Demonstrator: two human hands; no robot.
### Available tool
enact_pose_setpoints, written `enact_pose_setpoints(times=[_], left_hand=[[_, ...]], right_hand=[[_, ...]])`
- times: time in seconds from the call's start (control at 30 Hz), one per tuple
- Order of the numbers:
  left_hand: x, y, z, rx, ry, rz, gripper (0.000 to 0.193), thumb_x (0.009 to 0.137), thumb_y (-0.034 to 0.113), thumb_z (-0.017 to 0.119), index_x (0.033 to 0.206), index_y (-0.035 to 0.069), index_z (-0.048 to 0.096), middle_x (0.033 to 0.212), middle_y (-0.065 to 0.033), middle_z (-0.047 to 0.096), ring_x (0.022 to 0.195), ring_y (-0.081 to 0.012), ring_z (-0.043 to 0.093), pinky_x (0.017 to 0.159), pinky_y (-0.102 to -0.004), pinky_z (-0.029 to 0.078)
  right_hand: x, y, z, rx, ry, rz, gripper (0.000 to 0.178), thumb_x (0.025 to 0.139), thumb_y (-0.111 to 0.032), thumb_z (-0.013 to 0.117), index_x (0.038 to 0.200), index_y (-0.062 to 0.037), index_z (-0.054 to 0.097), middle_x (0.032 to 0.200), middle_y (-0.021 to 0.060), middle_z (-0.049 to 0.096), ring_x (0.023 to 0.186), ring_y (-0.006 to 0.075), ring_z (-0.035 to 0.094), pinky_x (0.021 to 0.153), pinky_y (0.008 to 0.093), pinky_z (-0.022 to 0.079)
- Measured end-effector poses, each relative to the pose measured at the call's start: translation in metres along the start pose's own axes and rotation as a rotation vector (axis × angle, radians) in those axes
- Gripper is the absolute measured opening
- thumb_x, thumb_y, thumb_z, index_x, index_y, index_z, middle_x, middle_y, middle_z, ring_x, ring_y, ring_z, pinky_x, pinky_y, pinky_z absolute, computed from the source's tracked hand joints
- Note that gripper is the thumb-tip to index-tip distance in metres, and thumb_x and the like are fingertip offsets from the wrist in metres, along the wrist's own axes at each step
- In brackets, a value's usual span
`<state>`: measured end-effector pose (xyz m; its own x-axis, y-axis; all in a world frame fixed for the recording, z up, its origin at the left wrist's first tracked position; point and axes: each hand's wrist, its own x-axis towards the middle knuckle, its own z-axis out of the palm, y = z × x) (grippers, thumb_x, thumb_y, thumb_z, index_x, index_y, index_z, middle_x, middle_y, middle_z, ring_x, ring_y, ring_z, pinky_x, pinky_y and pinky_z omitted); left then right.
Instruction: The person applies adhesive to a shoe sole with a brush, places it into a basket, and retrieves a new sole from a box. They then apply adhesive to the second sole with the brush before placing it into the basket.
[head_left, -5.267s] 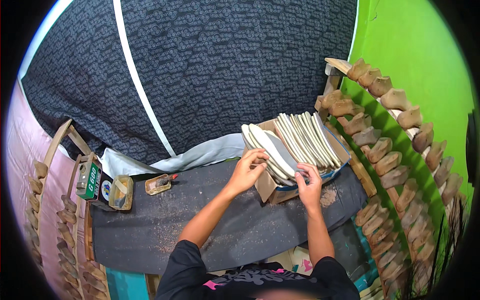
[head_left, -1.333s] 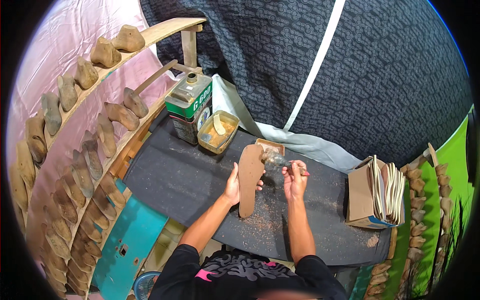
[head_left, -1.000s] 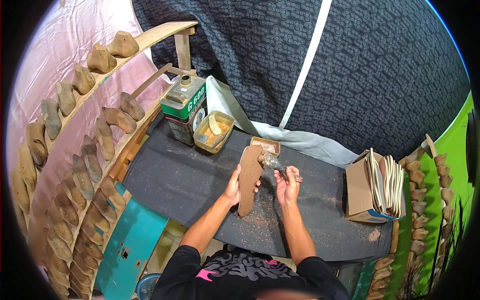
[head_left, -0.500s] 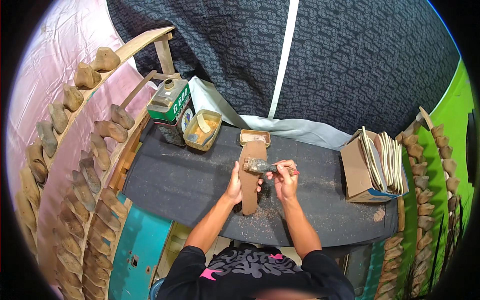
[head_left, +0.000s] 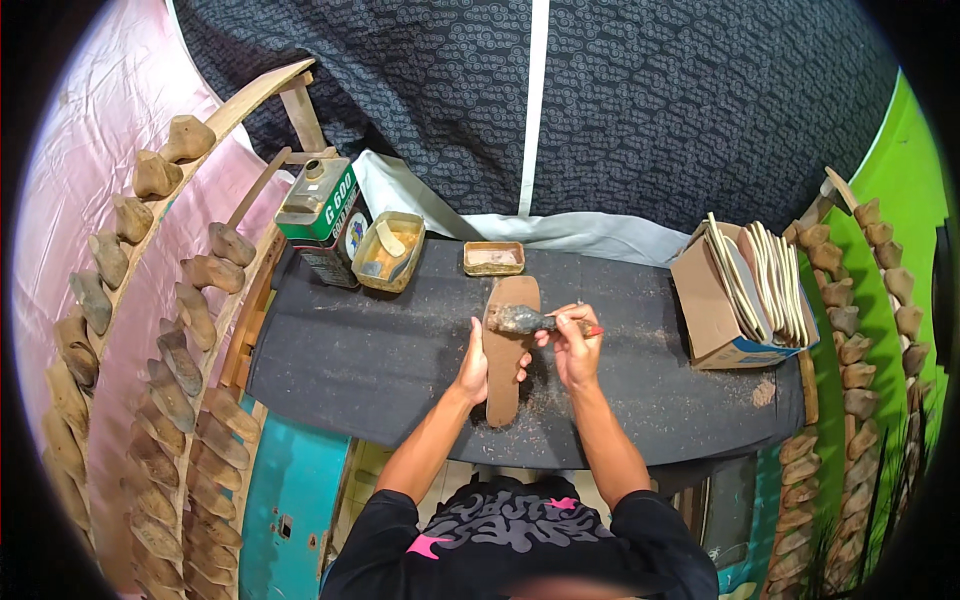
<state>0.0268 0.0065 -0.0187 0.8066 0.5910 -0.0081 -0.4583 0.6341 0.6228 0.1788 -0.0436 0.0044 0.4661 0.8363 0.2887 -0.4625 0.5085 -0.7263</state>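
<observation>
A brown shoe sole [head_left: 503, 390] is held upright over the table, its long side pointing away from me. My left hand [head_left: 472, 370] grips it along the left edge, with the thumb on top and fingertips showing at the right edge. In my right hand [head_left: 577, 352] is a brush [head_left: 520, 319] with a dark, crusted head and a red handle end. The brush head lies across the upper part of the sole and seems to touch it. Fingers of the right hand are wrapped round the handle.
Beyond the sole stands a small tray [head_left: 493, 269]. At far left are an open tub [head_left: 410, 275] with a scraper and a metal can [head_left: 322, 225]. A cardboard box [head_left: 704, 325] of pale soles stands right. Racks of wooden shoe lasts [head_left: 212, 271] flank the black-covered table [head_left: 640, 410].
The sole has come slightly nearer me and no longer overlaps the small tray. The brush head has shifted a little toward the sole's far end. The whole view has shifted slightly.
</observation>
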Motion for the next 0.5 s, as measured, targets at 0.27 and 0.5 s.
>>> enact_pose_setpoints(times=[0.27,0.5], left_hand=[[0.003,-0.014,0.017,0.033,0.016,-0.068,0.077,0.09,0.069,0.014,0.127,0.009,0.044,0.105,-0.0076,0.054,0.077,-0.0175,0.052,0.06,-0.0314,0.047],[0.009,-0.024,0.033,0.063,0.009,-0.144,0.078,0.09,0.068,0.014,0.127,0.006,0.044,0.103,-0.0064,0.055,0.075,-0.0154,0.053,0.06,-0.0293,0.048]], right_hand=[[-0.002,-0.02,-0.008,-0.014,0.17,-0.114,0.006,0.09,-0.004,0.054,0.092,-0.001,0.05,0.085,0.0126,0.058,0.067,0.0221,0.063,0.058,0.0302,0.053],[0.0,-0.046,-0.044,-0.048,0.134,-0.132,0.004,0.089,-0.003,0.054,0.089,-0.0003,0.052,0.082,0.0136,0.06,0.063,0.0215,0.062,0.056,0.0301,0.051]])
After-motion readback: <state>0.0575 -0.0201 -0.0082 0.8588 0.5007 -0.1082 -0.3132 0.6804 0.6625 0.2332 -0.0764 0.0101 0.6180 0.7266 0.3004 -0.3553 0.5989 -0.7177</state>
